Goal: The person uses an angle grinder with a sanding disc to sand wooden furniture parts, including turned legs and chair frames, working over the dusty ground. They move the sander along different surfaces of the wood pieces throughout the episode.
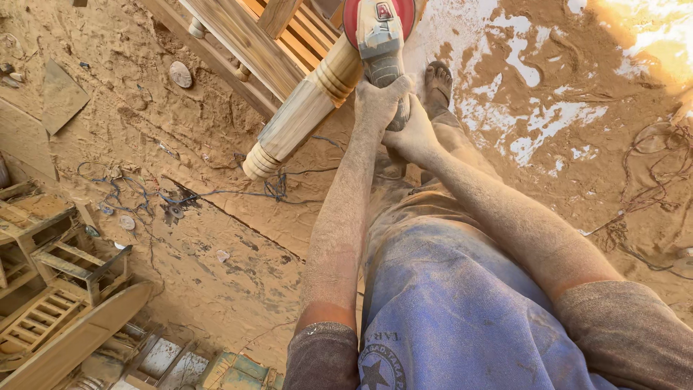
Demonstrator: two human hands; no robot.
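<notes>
Both my left hand (377, 101) and right hand (413, 133) clamp the grinder (380, 40) against the turned wooden leg (307, 108), which looks smooth already, its upper part unsanded.

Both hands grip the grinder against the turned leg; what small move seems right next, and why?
Probably slide the red-guarded grey angle grinder slowly along the turned pale wooden leg: left hand and right hand grip its body, with the disc end at the leg's ringed section.

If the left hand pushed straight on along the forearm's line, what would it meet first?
The left hand grips the grey body of the angle grinder and points up its length. It would first meet the grinder's red guard, then probably the turned wooden leg; depth is unclear.
</notes>
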